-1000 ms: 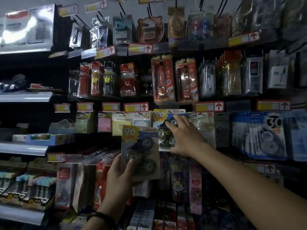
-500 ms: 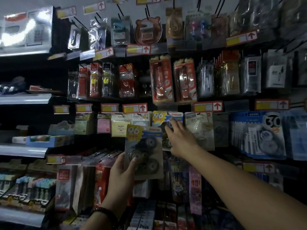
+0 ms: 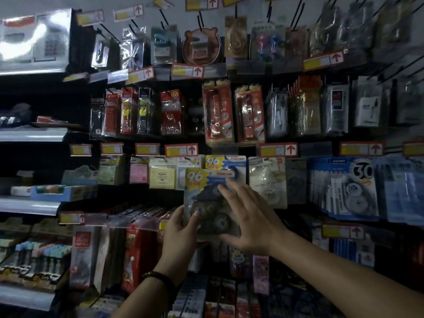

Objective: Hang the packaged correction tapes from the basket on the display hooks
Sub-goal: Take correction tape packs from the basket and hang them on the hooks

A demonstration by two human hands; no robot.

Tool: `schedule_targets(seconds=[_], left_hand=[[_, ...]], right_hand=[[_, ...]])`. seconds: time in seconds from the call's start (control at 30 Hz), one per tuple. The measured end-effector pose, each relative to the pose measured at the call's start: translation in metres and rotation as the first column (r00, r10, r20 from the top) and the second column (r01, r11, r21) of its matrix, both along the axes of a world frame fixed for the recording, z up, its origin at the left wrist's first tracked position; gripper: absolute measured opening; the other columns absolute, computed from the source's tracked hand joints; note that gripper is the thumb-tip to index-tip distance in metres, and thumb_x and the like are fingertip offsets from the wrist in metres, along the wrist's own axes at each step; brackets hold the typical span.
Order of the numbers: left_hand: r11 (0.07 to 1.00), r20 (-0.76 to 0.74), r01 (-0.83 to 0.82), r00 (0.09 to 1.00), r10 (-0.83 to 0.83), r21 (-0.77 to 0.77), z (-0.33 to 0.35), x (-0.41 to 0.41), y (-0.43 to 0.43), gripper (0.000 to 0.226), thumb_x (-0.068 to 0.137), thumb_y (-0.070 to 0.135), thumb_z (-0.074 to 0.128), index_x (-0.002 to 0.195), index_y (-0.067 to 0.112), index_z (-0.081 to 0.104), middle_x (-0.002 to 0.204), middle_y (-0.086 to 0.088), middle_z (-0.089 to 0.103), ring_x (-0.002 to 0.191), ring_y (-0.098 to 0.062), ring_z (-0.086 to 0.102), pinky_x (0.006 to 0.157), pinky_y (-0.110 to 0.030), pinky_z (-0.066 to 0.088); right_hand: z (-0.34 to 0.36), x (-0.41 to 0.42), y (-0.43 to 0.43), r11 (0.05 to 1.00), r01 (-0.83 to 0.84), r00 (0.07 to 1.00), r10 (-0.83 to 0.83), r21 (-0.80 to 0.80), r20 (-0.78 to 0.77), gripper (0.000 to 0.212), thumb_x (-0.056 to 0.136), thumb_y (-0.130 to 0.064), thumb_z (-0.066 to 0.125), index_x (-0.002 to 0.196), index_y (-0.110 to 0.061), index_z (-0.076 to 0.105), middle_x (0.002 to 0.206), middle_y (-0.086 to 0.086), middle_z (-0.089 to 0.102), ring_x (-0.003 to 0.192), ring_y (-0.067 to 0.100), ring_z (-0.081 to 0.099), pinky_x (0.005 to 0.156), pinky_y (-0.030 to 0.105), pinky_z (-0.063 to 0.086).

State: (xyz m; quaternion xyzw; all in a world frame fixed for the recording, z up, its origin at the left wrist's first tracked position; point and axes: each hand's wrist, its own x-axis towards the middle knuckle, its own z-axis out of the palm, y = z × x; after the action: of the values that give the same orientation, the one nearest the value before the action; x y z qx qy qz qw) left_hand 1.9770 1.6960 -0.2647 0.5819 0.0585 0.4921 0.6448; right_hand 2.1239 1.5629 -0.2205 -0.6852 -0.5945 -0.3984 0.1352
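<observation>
Held pack at frame centre, in front of the display wall [image 3: 284, 12].
The left hand [image 3: 179, 237] grips the correction tape pack [image 3: 202, 193] at its lower left edge, and the right hand [image 3: 252, 219] lies over its right side. A hanging pack [image 3: 227, 162] sits just behind and above it. Shelves [image 3: 32, 135] fill the frame's left.

The correction tape pack [image 3: 206, 203] is a clear, glossy plastic blister over printed card, its yellow corner marked 96; the blister catches faint highlights. The hanging pack [image 3: 226, 162] behind it shows the same glossy printed card. Cellophane sleeves [image 3: 132, 51] in the top row are crinkled and shiny. The boxed item [image 3: 34, 42] at top left wears reflective film with bright glare. Shelf edges [image 3: 32, 135] look like smooth painted metal with a soft sheen. Hooks [image 3: 164, 17] are thin dark wire. The bracelet [image 3: 158, 277] is of dark polished beads.
</observation>
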Motion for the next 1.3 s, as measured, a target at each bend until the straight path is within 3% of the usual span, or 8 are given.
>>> schedule_targets(seconds=[0.1,0.2,0.33,0.43,0.57,0.73,1.07,1.3], left_hand=[[0.999,-0.005,0.022,1.0,-0.021,0.045,0.003,0.006,0.0,0.022,0.106,0.016,0.061,0.126,0.015,0.069,0.117,-0.009,0.08,0.108,-0.029,0.078,0.084,-0.059,0.064],[0.996,-0.027,0.04,0.999,-0.038,0.079,0.006,0.009,0.004,0.021,0.106,0.015,0.061,0.124,0.014,0.07,0.116,-0.011,0.08,0.106,-0.028,0.078,0.077,-0.051,0.066],[0.997,-0.088,0.053,0.995,-0.048,0.056,0.012,0.015,0.016,0.035,0.103,0.016,0.067,0.138,0.018,0.064,0.121,-0.009,0.078,0.108,-0.027,0.078,0.075,-0.043,0.066],[0.98,-0.195,-0.144,0.966,0.169,0.137,0.013,0.017,0.026,0.061,0.1,0.018,0.071,0.155,0.021,0.044,0.133,-0.006,0.066,0.11,-0.017,0.07,0.068,-0.021,0.059],[0.906,-0.211,-0.233,0.924,0.319,0.352,0.005,0.011,0.028,0.055,0.099,0.017,0.072,0.149,0.024,0.051,0.135,-0.001,0.063,0.111,-0.009,0.067,0.068,-0.012,0.055],[0.77,-0.215,-0.273,0.859,0.465,0.576,-0.003,0.004,0.031,0.035,0.097,0.024,0.073,0.131,0.03,0.066,0.127,0.012,0.068,0.114,-0.006,0.067,0.094,-0.029,0.058],[0.556,-0.188,-0.219,0.791,0.583,0.802,-0.011,-0.001,0.027,0.017,0.098,0.032,0.067,0.114,0.035,0.07,0.117,0.017,0.06,0.104,-0.002,0.063,0.093,-0.028,0.058],[0.536,-0.234,-0.157,0.774,0.589,0.829,-0.025,-0.021,0.009,0.021,0.097,0.033,0.067,0.118,0.034,0.068,0.122,0.013,0.06,0.11,-0.008,0.06,0.095,-0.03,0.055]], right_hand=[[0.0,0.004,0.0,0.998,0.015,1.0,-0.017,-0.058,-0.022,0.113,0.082,-0.068,0.067,0.168,-0.025,0.007,0.174,0.004,0.003,0.16,0.024,0.006,0.127,0.046,0.027],[0.006,0.008,0.004,0.999,-0.038,0.997,0.035,-0.036,-0.068,0.121,0.074,-0.069,0.072,0.167,-0.027,0.009,0.174,0.001,-0.002,0.161,0.023,0.004,0.127,0.041,0.025],[0.017,0.012,0.014,0.999,0.031,0.999,-0.032,-0.029,-0.029,0.121,0.067,-0.083,0.067,0.164,-0.026,0.023,0.166,0.002,0.022,0.153,0.024,0.021,0.123,0.049,0.032],[0.028,0.018,0.024,0.988,0.156,0.987,-0.155,-0.022,0.034,0.121,0.067,-0.082,0.069,0.163,-0.022,0.027,0.16,0.009,0.027,0.149,0.03,0.026,0.12,0.052,0.037],[0.04,0.025,0.034,0.962,0.273,0.958,-0.269,-0.03,0.098,0.119,0.069,-0.059,0.079,0.165,-0.019,0.023,0.165,0.018,0.022,0.152,0.038,0.023,0.122,0.055,0.034],[0.051,0.028,0.041,0.937,0.348,0.933,-0.342,-0.033,0.113,0.113,0.079,-0.052,0.077,0.167,-0.023,0.013,0.171,0.019,0.009,0.157,0.039,0.01,0.125,0.054,0.024],[0.056,0.027,0.056,0.89,0.445,0.893,-0.432,-0.099,0.127,0.111,0.08,-0.049,0.078,0.166,-0.024,0.013,0.172,0.018,0.006,0.155,0.039,0.014,0.124,0.052,0.021],[0.051,0.019,0.059,0.904,0.415,0.91,-0.412,-0.104,0.047,0.088,0.085,-0.04,0.07,0.161,-0.019,0.03,0.172,0.023,0.003,0.155,0.041,0.015,0.124,0.053,0.019]])
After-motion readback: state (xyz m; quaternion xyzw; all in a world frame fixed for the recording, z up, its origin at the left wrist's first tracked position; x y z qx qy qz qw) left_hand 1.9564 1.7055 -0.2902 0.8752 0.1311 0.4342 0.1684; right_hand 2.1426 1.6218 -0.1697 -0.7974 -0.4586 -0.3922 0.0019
